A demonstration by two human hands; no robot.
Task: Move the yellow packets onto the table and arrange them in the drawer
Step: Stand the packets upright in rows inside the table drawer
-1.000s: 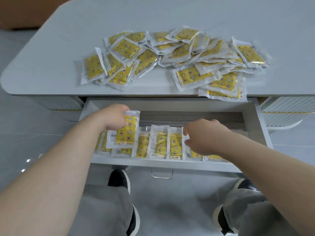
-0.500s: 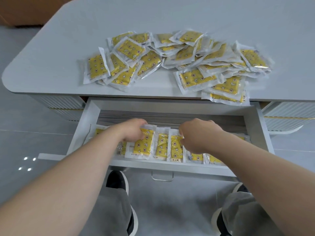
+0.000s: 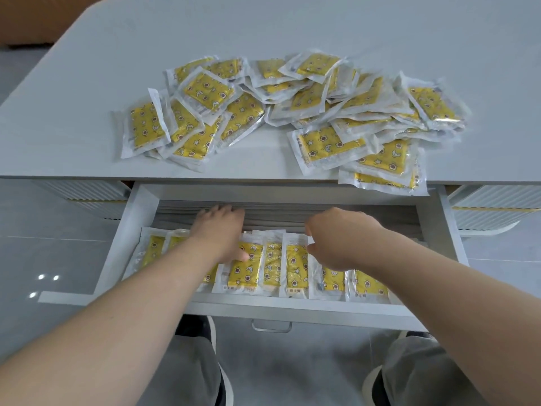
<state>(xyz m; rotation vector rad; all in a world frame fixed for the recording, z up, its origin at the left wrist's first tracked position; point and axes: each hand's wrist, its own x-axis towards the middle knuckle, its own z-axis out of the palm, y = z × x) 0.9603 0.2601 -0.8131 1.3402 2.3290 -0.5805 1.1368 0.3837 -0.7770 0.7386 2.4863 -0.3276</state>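
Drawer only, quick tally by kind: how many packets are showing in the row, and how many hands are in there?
Yellow star-print plastic packets in the open white drawer: 8 showing; the left forearm and overlaps may hide more
Hands, left hand and right hand: 2
Total: 10

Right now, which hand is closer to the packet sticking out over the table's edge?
Right. The right hand is in the drawer, below and left of that packet. The left hand is farther left, pressing on the row of packets.
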